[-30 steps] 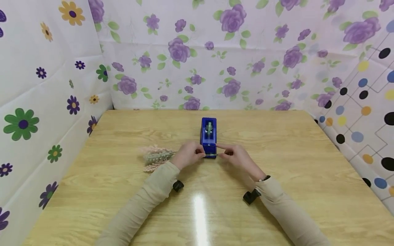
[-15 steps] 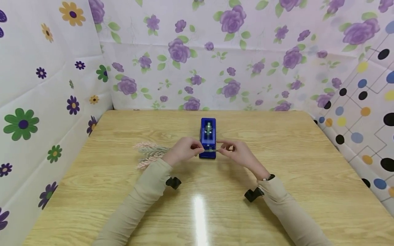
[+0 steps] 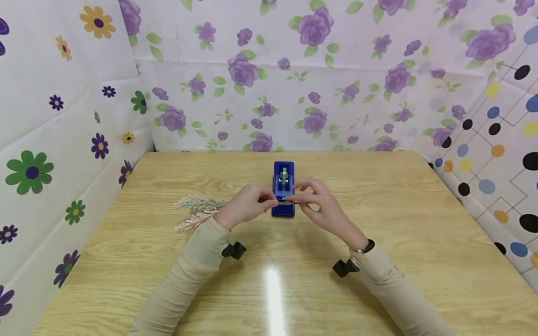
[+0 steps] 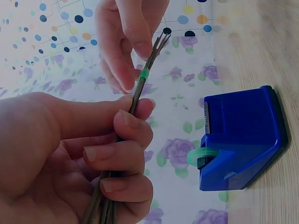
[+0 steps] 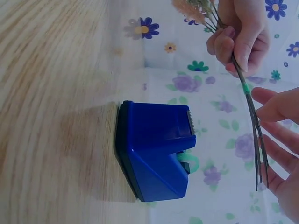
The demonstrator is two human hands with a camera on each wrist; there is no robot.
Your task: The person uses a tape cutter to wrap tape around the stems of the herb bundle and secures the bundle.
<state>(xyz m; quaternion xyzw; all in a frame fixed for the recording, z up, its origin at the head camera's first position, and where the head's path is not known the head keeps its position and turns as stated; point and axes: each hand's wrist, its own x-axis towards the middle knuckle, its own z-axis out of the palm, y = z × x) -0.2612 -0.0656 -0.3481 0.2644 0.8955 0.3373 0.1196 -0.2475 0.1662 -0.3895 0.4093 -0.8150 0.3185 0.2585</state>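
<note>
My left hand (image 3: pixel 247 205) grips the thin stems (image 4: pixel 138 89) of a bunch of artificial flowers (image 3: pixel 194 221) with fluffy pink and pale green heads. The heads point left in the head view. A band of green tape (image 4: pixel 144 74) goes round the stems just past the left thumb, and the stem ends fan out beyond it. My right hand (image 3: pixel 322 207) is at that end, with fairly straight, spread fingers against or very close to the stems. Behind the hands stands a blue tape dispenser (image 5: pixel 159 144) with a roll of green tape (image 4: pixel 203 157) and a toothed cutting edge (image 4: pixel 207 119).
The light wooden table (image 3: pixel 378 186) carries the dispenser near its middle. Patterned cloths surround it: purple roses at the back (image 3: pixel 244 70), daisies on the left (image 3: pixel 31 172), coloured dots on the right (image 3: pixel 487 186). Each wrist wears a small black camera (image 3: pixel 233 250).
The flowers and my left hand have shifted left and slightly away from me. My right fingers have spread, the index now reaching along the stems. The dispenser stays in place.
</note>
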